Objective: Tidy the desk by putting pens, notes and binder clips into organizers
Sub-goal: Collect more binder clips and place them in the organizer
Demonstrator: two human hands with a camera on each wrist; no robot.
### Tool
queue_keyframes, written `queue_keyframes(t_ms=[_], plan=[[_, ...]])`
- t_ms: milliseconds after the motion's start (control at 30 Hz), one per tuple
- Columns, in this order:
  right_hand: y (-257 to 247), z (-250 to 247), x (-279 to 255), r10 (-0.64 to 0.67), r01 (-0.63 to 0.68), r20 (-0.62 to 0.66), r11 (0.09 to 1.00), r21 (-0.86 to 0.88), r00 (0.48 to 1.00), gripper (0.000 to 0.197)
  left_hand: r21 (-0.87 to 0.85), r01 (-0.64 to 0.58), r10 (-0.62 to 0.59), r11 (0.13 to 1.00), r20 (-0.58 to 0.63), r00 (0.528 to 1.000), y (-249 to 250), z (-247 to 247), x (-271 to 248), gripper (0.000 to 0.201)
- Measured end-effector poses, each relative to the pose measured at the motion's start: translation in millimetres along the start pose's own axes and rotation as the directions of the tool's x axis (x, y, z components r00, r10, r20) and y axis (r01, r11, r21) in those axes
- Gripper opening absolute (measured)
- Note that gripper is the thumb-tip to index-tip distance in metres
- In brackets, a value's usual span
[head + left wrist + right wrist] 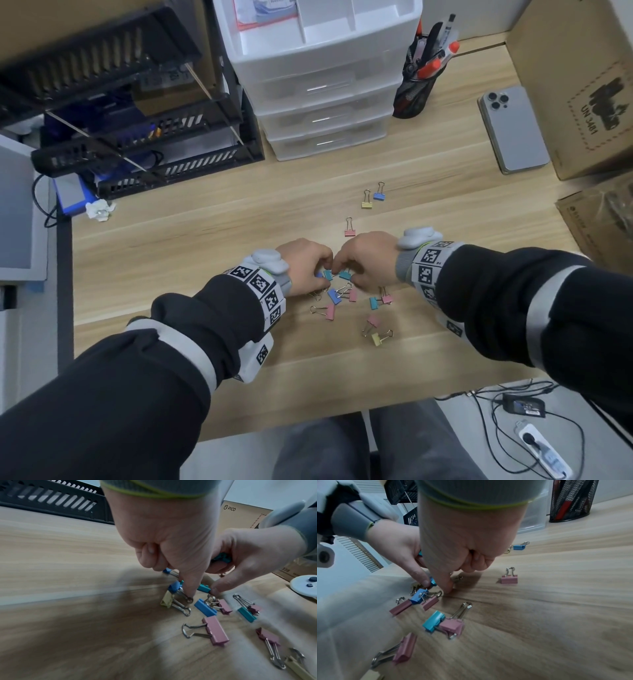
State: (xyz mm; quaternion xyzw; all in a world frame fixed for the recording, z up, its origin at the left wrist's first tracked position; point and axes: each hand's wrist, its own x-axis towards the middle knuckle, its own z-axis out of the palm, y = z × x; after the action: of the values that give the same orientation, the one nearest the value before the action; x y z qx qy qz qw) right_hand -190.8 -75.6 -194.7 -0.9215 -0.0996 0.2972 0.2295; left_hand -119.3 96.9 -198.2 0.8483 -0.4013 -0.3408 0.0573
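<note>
Several coloured binder clips lie in a loose heap on the wooden desk point(205, 240), among them a blue one point(334, 296) and a pink one point(329, 311). Both hands meet over the heap's far side with fingers curled. My left hand point(322, 274) pinches a teal clip point(328, 275), its thumb point(188, 591) pressing on a wire loop. My right hand point(342, 270) pinches another teal clip point(344, 274), and a teal clip point(223, 558) shows inside its curled fingers. Three clips lie apart beyond the hands: pink point(349, 233), yellow point(366, 205), blue point(379, 196).
A white drawer unit point(325, 85) stands at the back, with a black mesh pen cup point(418, 78) to its right and black tray racks point(137, 137) to its left. A phone point(513, 130) and cardboard boxes point(582, 85) are at the right.
</note>
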Motion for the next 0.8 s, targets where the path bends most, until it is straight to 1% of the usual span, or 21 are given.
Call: queue_keyframes(t_ms=[100, 200, 267, 300, 367, 433, 500, 533, 567, 600, 633, 667, 700, 733, 767, 800], plan=[[1, 1, 0, -0.003, 0.003, 0.008, 0.999, -0.037, 1.000, 0.033, 0.013, 0.021, -0.021, 1.000, 0.023, 0.999, 4, -1, 1, 0.024], [4, 1, -5, 0.020, -0.020, -0.015, 1.000, 0.014, 1.000, 0.025, -0.002, 0.074, -0.074, 0.997, 0.032, 0.997, 8, -3, 0, 0.024], [6, 0, -8, 0.101, -0.092, -0.078, 0.989, 0.114, 0.992, 0.018, -0.011, 0.124, -0.124, 0.992, 0.029, 0.992, 8, -7, -2, 0.024], [7, -1, -10, 0.153, -0.133, -0.111, 0.976, 0.170, 0.982, 0.019, -0.015, 0.152, -0.152, 0.988, 0.033, 0.988, 8, -10, -3, 0.025], [16, -3, -11, 0.270, -0.222, -0.121, 0.924, 0.312, 0.955, 0.024, -0.089, 0.207, -0.203, 0.974, 0.050, 0.978, 7, -14, -3, 0.026], [21, -8, -14, 0.315, -0.252, -0.070, 0.858, 0.448, 0.946, 0.021, -0.201, 0.247, -0.241, 0.948, 0.053, 0.969, 8, -17, -3, 0.028], [23, -13, -13, 0.323, -0.272, 0.001, 0.794, 0.544, 0.946, 0.015, -0.301, 0.281, -0.281, 0.911, 0.047, 0.959, 11, -20, -3, 0.034], [22, -15, -12, 0.333, -0.292, 0.041, 0.755, 0.587, 0.942, 0.017, -0.347, 0.292, -0.295, 0.891, 0.047, 0.954, 13, -22, -3, 0.035], [22, -14, -11, 0.350, -0.309, 0.077, 0.677, 0.668, 0.933, 0.022, -0.386, 0.301, -0.307, 0.872, 0.048, 0.951, 14, -23, -3, 0.035], [21, -14, -12, 0.374, -0.337, 0.138, 0.540, 0.771, 0.917, 0.025, -0.420, 0.307, -0.317, 0.854, 0.048, 0.947, 16, -25, -3, 0.035], [22, -13, -13, 0.366, -0.366, 0.212, 0.427, 0.827, 0.906, 0.028, -0.445, 0.311, -0.325, 0.840, 0.047, 0.945, 16, -25, -4, 0.035], [23, -10, -14, 0.336, -0.384, 0.264, 0.368, 0.847, 0.904, 0.032, -0.454, 0.313, -0.329, 0.834, 0.045, 0.943, 16, -26, -4, 0.037], [24, -7, -15, 0.315, -0.390, 0.277, 0.387, 0.836, 0.908, 0.037, -0.448, 0.317, -0.332, 0.836, 0.047, 0.942, 16, -26, -5, 0.041], [24, -5, -16, 0.306, -0.375, 0.255, 0.445, 0.813, 0.917, 0.040, -0.432, 0.317, -0.328, 0.845, 0.051, 0.943, 14, -25, -5, 0.044], [24, -2, -19, 0.302, -0.346, 0.211, 0.520, 0.781, 0.930, 0.038, -0.411, 0.311, -0.318, 0.857, 0.053, 0.946, 12, -24, -6, 0.045], [23, -2, -20, 0.293, -0.322, 0.177, 0.580, 0.748, 0.939, 0.032, -0.391, 0.303, -0.308, 0.869, 0.052, 0.950, 10, -22, -5, 0.045]])
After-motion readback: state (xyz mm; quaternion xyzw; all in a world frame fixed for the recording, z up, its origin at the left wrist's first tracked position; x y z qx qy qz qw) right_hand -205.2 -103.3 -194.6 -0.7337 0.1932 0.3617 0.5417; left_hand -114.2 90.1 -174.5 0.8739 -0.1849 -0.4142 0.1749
